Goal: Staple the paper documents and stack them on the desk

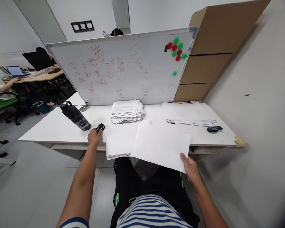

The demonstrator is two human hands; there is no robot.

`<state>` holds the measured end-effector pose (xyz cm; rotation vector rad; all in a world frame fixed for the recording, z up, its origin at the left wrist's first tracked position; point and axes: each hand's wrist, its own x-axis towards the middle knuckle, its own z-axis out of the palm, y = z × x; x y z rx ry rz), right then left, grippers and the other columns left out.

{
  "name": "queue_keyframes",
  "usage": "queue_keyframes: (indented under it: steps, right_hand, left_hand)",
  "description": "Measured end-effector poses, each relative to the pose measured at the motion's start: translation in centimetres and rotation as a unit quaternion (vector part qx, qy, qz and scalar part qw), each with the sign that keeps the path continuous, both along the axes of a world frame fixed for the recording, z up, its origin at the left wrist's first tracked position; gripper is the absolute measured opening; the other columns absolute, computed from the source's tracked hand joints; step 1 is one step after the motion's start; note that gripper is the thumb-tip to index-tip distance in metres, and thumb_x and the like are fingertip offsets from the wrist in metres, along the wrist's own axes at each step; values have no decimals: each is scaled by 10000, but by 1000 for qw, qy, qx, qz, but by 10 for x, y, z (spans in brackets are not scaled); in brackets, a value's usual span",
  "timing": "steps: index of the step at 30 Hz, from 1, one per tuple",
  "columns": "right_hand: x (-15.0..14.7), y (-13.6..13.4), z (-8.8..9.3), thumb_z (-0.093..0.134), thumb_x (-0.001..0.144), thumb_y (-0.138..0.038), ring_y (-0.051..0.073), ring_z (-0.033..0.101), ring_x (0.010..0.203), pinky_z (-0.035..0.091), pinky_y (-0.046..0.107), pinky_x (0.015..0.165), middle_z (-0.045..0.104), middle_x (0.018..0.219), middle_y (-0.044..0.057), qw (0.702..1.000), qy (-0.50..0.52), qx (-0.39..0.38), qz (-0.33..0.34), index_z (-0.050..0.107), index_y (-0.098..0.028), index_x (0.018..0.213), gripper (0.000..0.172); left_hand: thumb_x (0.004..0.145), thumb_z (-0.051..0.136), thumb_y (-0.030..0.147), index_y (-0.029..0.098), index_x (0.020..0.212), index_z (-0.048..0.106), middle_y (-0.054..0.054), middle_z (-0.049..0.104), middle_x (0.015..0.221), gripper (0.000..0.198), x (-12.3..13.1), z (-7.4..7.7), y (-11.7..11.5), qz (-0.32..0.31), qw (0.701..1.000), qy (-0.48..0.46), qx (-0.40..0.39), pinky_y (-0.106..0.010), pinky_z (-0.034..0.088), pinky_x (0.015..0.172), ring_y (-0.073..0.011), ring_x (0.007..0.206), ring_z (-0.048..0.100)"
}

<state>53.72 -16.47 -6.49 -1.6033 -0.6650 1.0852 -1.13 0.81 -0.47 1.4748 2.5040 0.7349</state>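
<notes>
watch that white paper (163,145), because the trouble could start right there! it is pinched at one near corner by the right hand (190,166), and it stretches away to that hand's left, its far end lying over the near stack (119,141). a grip on one corner could let it sag or crease, and a quick tug might drag loose top sheets along with it. and look, the near stack pokes past the front edge of the table (45,133), so a bump from a forearm could send it sliding toward the lap. over on the other side, the bottle (77,117) stands just beyond and to the left of the left hand (94,138); a careless outward swing might tip it.

now to the hands themselves! the left is curled around a black stapler, as it appears (100,127), near the table's front edge, fingers wrapped close; whether they press it, i cannot tell. the right has its thumb flat on top of the paper, fingers hidden underneath, clamped on that corner; one sheet or several, no telling from here. beyond the right hand, toward the board (123,69), sits a printed stack (187,112), and to that hand's far right a dark blue item (214,129), too small to name.
</notes>
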Motion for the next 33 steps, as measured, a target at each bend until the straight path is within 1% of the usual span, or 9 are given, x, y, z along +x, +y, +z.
queue_keyframes:
  steps: [5,10,13,16,18,22,26,30,33]
  right_hand:
    - [-1,-8,-5,747,691,-606,305,749,793,611,360,644,788,823,91,1000,4,-4,-23,766,-168,932,501]
    - [6,-8,-14,742,702,-611,298,749,788,612,353,635,789,836,91,1000,4,3,-23,770,-179,927,487]
    - [9,-5,-14,736,707,-631,283,745,776,604,342,640,790,855,94,1000,10,6,-11,767,-164,916,512]
    - [7,-3,-8,747,697,-630,281,743,777,602,351,656,790,877,100,1000,13,8,2,767,-156,934,531]
    - [4,-4,-4,752,696,-622,286,744,783,601,358,663,791,882,103,1000,10,4,17,770,-158,949,529]
    - [1,-14,-2,738,717,-621,294,746,795,598,355,660,791,873,101,999,13,-20,38,772,-166,966,520]
    - [3,-25,-3,729,718,-631,308,744,820,592,354,654,790,877,110,999,-4,-38,29,774,-161,955,528]
    - [4,-31,-4,715,721,-644,316,741,854,589,351,662,791,895,116,998,-9,-47,30,773,-155,986,559]
    - [1,-30,-4,700,725,-656,320,737,857,581,354,662,791,907,117,998,-9,-51,45,768,-138,1017,598]
  left_hand:
    - [845,594,488,153,1181,600,-232,650,1179,475,-11,-5,-4,-34,999,-7,0,-478,447,901,-389,1098,608]
    - [847,596,483,157,1174,594,-179,660,1116,461,-5,4,-21,-70,989,-82,98,-425,457,899,-330,1058,615]
    - [793,676,482,181,1149,624,-137,669,1088,469,20,16,-35,-124,974,-139,131,-398,449,908,-306,1030,621]
    - [744,737,468,207,1144,655,-114,688,1076,484,55,24,-47,-202,958,-178,93,-380,441,889,-302,1005,625]
    - [761,723,458,220,1156,668,-114,695,1089,464,80,24,-52,-261,949,-166,55,-375,440,870,-308,1001,625]
    - [826,657,427,231,1185,671,-114,689,1135,409,118,12,-54,-364,926,-99,-1,-381,436,890,-309,1034,617]
    - [874,605,428,235,1218,654,-110,677,1169,397,137,5,-51,-425,904,-51,-14,-388,429,917,-298,1057,611]
    - [893,581,446,242,1232,639,-106,665,1191,400,145,8,-46,-447,894,-25,-18,-396,439,929,-289,1073,606]
    - [904,565,455,269,1255,615,-84,629,1285,400,148,8,-42,-467,884,2,-28,-422,435,995,-281,1165,574]
